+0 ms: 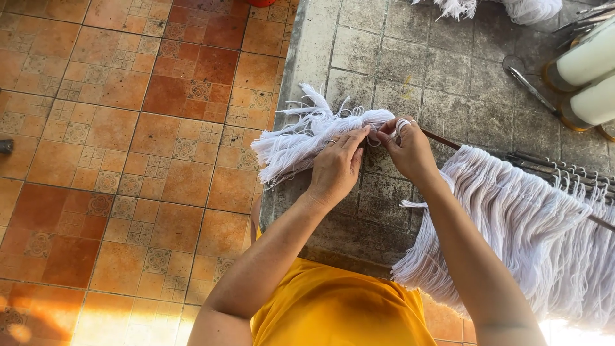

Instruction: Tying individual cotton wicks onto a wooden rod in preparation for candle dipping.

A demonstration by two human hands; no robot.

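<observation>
While both hands work at its neck, a bundle of white yarn (307, 138) lies on a grey stone slab (397, 57), its loose ends fanned toward the tiled floor (115, 128). Pressed on the bundle, the left hand (336, 168) pinches strands at the neck; the right hand (410, 150), beside it, pinches a thread looped round its fingers. Binding well likely means keeping that thread taut while the bundle is held firm. Right of the bundle, a thin rod (442, 139) carries one long curtain of hanging yarn (532, 230). Beyond that stand two white spools (589, 80). One more yarn tuft (512, 8) lies at the slab's far edge.
</observation>
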